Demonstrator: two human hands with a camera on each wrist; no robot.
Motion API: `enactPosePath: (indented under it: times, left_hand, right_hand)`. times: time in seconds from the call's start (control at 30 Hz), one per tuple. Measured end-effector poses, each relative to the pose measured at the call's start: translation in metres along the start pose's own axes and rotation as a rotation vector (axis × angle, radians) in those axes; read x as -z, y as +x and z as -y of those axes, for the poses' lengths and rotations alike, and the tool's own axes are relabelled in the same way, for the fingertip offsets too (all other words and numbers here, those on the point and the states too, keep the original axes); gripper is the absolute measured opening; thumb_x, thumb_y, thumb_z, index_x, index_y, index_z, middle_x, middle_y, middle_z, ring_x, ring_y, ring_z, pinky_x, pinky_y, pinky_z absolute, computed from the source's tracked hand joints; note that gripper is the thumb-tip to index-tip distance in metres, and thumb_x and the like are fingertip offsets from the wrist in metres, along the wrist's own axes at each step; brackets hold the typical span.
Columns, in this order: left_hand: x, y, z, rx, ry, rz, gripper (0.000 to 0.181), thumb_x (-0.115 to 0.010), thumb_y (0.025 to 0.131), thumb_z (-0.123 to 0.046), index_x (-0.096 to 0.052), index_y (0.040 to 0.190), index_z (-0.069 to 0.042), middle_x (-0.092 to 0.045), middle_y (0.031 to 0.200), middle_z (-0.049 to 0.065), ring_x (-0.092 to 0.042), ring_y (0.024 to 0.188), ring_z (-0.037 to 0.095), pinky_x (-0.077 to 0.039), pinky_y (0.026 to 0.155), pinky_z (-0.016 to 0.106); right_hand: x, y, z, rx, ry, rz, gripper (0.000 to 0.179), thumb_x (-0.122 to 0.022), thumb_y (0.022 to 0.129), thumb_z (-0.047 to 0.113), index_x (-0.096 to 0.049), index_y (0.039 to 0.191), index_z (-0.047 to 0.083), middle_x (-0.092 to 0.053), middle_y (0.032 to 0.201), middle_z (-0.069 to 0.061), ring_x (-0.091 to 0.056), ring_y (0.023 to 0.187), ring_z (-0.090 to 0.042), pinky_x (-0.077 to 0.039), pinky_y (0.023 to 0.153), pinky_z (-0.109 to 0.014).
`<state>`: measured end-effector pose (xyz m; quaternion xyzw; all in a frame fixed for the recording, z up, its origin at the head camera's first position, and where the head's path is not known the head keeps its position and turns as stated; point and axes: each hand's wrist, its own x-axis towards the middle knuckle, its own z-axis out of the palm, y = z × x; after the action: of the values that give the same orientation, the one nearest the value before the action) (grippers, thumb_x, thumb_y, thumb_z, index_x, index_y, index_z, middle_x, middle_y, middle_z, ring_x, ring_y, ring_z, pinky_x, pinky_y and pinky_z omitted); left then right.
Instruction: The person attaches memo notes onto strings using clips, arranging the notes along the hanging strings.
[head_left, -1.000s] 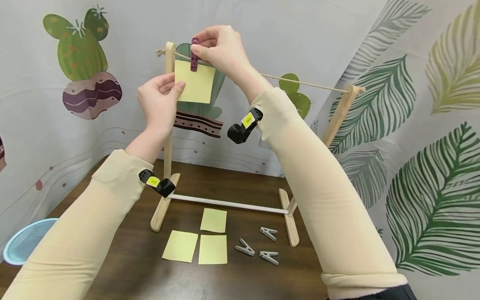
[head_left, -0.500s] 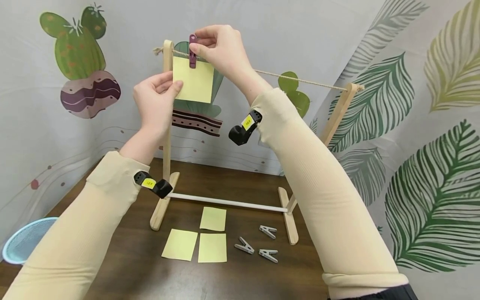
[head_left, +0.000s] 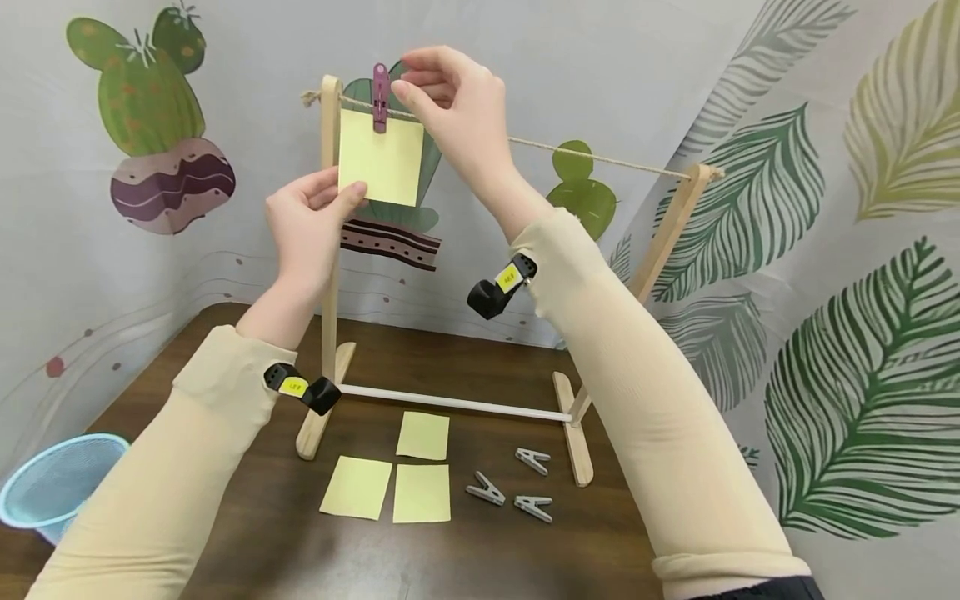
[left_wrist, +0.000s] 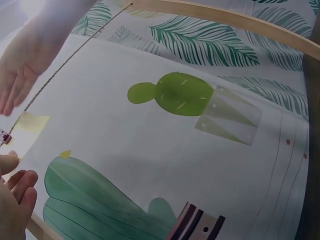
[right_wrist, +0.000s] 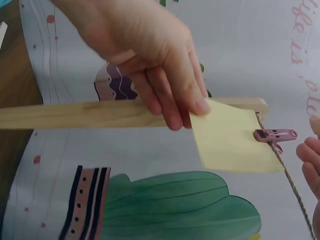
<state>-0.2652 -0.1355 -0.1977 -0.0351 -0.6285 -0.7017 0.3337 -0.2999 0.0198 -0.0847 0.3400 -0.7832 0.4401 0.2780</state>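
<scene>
A yellow sticky note [head_left: 381, 162] hangs at the left end of the rope [head_left: 600, 157], with a purple clothespin [head_left: 381, 98] clamped over its top edge and the rope. My left hand [head_left: 307, 217] pinches the note's lower left corner between thumb and fingers, plainly seen in the right wrist view, where the note [right_wrist: 235, 137] and the clothespin [right_wrist: 276, 135] both show. Just right of the clothespin is my right hand [head_left: 468, 104], its fingers loosely bent and apart from the clip, holding nothing.
The rope runs between two wooden posts [head_left: 667, 237] joined below by a white rod [head_left: 450, 403]. On the brown table [head_left: 300, 542] lie three yellow notes [head_left: 422, 493] and three grey clothespins [head_left: 533, 507]. A blue mesh basket [head_left: 63, 483] stands at the left.
My right hand has let go of the purple clothespin and moved slightly right. The left hand has slid down a little to the note's lower corner. The clothespin stays on the rope.
</scene>
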Motion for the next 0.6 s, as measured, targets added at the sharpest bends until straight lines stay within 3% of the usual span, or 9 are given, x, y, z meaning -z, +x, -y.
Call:
enactPosePath:
  times: [0.1,0.27,0.37,0.5,0.6]
  left_hand:
    - [0.0,-0.003,0.009,-0.004,-0.05,0.015,0.041,-0.079,0.083,-0.018,-0.069,0.117,0.002,-0.071,0.072,-0.012,-0.069,0.069,0.0,-0.052,0.069,0.014]
    - [-0.001,-0.008,0.025,0.03,-0.147,0.015,0.041,-0.078,0.083,-0.011,-0.066,0.118,0.007,-0.073,0.075,-0.007,-0.07,0.069,0.002,-0.055,0.073,0.016]
    - [0.002,-0.014,0.035,0.041,-0.122,0.016,0.041,-0.077,0.084,-0.011,-0.066,0.12,0.005,-0.074,0.079,-0.007,-0.07,0.072,0.001,-0.055,0.08,0.018]
    - [0.005,-0.024,0.049,0.059,-0.03,0.041,0.042,-0.076,0.086,-0.016,-0.066,0.123,0.002,-0.071,0.081,-0.018,-0.069,0.078,-0.003,-0.053,0.087,0.019]
    - [0.005,-0.034,0.063,0.074,-0.013,0.069,0.041,-0.075,0.086,-0.014,-0.065,0.122,0.002,-0.068,0.08,-0.023,-0.068,0.081,-0.003,-0.052,0.087,0.017]
  right_hand:
    - [0.0,-0.01,-0.005,0.012,0.057,-0.054,0.026,-0.07,0.091,0.013,-0.068,0.114,0.001,-0.072,0.107,-0.011,-0.067,0.092,-0.011,-0.05,0.084,-0.016]
    - [-0.003,-0.029,-0.021,0.0,0.134,-0.11,0.023,-0.071,0.09,0.01,-0.068,0.11,-0.003,-0.072,0.104,-0.015,-0.067,0.087,-0.015,-0.052,0.083,-0.019]
    - [-0.003,-0.044,-0.034,-0.003,0.153,-0.121,0.023,-0.072,0.089,0.011,-0.069,0.107,-0.003,-0.073,0.102,-0.015,-0.067,0.084,-0.013,-0.053,0.082,-0.02]
    - [-0.003,-0.066,-0.052,-0.013,0.172,-0.146,0.021,-0.072,0.088,0.01,-0.069,0.104,-0.003,-0.073,0.1,-0.015,-0.067,0.08,-0.008,-0.053,0.083,-0.023]
    - [-0.002,-0.084,-0.066,-0.02,0.186,-0.168,0.02,-0.072,0.088,0.008,-0.069,0.104,-0.004,-0.073,0.099,-0.018,-0.065,0.077,-0.003,-0.054,0.082,-0.024]
